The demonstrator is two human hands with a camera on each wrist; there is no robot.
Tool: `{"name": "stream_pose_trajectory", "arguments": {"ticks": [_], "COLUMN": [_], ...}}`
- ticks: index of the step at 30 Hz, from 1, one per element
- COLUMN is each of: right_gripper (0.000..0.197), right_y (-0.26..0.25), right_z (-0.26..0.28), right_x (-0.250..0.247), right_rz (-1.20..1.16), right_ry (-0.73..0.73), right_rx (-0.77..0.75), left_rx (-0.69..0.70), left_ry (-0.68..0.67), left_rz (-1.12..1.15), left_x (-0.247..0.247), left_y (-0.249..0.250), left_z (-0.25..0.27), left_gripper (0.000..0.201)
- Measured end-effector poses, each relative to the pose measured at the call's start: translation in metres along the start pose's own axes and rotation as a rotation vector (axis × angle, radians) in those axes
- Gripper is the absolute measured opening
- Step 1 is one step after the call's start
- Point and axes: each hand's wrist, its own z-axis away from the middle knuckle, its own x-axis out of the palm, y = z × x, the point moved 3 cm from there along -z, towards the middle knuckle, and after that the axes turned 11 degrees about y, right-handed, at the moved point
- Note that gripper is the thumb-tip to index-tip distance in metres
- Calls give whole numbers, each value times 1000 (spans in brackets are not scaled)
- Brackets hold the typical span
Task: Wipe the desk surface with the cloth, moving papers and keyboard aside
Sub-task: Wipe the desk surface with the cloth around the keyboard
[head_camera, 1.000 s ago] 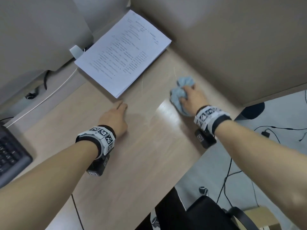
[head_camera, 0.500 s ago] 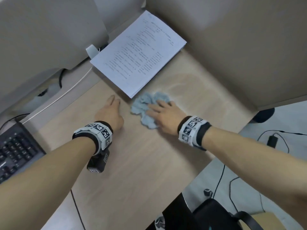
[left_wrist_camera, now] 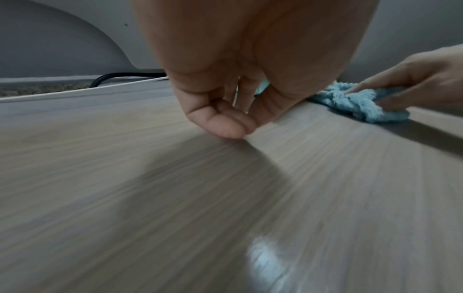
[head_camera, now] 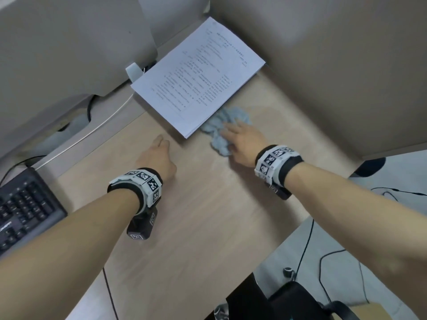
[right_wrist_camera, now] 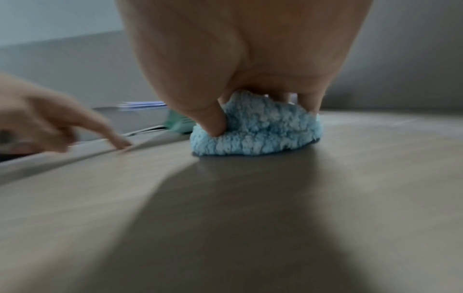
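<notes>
Fingers of the right hand [head_camera: 242, 144] press the bunched blue cloth [head_camera: 221, 130], now swept from the desk's [head_camera: 208, 215] right edge to touch the papers' [head_camera: 196, 77] near corner; left hand [head_camera: 159, 158] stays flat, relaxed. Papers must shift next, I judge.

The wooden surface [head_camera: 208, 227] has a stack of papers [head_camera: 198, 75] lying past the fingers [head_camera: 227, 129], a fluffy blue cloth [head_camera: 219, 128] under them, and a black keyboard [head_camera: 25, 211] far to their left.
</notes>
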Motion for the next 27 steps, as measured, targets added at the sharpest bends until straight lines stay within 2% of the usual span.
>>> {"name": "stream_pose_trajectory", "arguments": {"ticks": [2, 4, 6, 8, 11, 13, 15, 17, 19, 22, 24, 27], "right_gripper": [57, 54, 49, 46, 49, 65, 77, 77, 73, 67, 66, 65], "right_y": [36, 61, 61, 41, 0, -14, 0, 35, 82, 129, 135, 126], "right_z": [-13, -28, -43, -48, -33, -10, 10, 25, 43, 80, 101, 117], "right_x": [-14, -26, -30, -26, -3, 7, 9, 2, -13, -30, -30, -21], "right_rz": [23, 94, 116, 114, 61, 45, 65, 83, 91, 76, 69, 79], "right_ry": [51, -7, -12, -22, -43, -63, -73, -35, 16, 59, 73, 127], "right_rx": [150, 306, 348, 323, 138, 5, 0, 139, 353, 616, 698, 729], "left_rx": [-5, -11, -24, -40, -65, -75, -62, -5, 79, 180, 204, 233], "left_ry": [2, 1, 5, 7, 0, 5, 18, 10, 5, 2, -4, 6], "left_rz": [-7, -11, -21, -19, -26, -57, -75, -87, -110, -119, -103, -84], "left_x": [1, 4, 5, 6, 4, 2, 2, 6, 9, 13, 15, 16], "left_y": [-2, -1, 0, 4, 10, 17, 26, 36, 48, 66, 78, 91], "left_z": [0, 2, 4, 6, 9, 13, 17, 20, 21, 22, 21, 20], "left_gripper": [66, 66, 66, 64, 64, 67, 69, 67, 59, 60, 63, 66]}}
